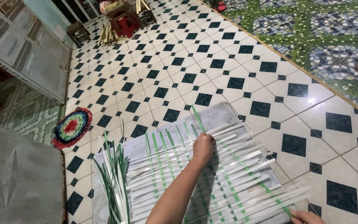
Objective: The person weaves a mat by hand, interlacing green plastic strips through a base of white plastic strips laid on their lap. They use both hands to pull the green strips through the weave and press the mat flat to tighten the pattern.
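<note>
At the near edge of the floor, the right hand point(307, 217) shows only partly above the bottom of the frame, its fingers pinched on the low end of a long green strip point(237, 155) that runs diagonally up across the weave. Just left of it the forearm rises to the left hand point(204, 147), which rests knuckles-up on the half-woven mat point(212, 178), fingers curled down onto the strips near the mat's upper edge; whether it grips one strip or only presses them flat I cannot tell. The mat is made of pale, whitish strips lying mostly crosswise, with green strips threaded through them lengthwise, their free ends sticking out on every side. It lies on a grey board point(220, 118) set flat on the floor. Beside the mat's left edge, a loose bundle of green and white strips point(114, 178) fans out on the same board, well apart from both hands.

Left of the board sits a grey mat point(17, 174), and beyond it a small round rag rug point(72, 127) in red, green and white. White tiles with black diamonds point(179, 62) stretch away; to the right lies a green flowered covering point(311, 37). Farther back stand a metal cabinet point(25, 54) on the left and low wooden stools point(121, 18).
</note>
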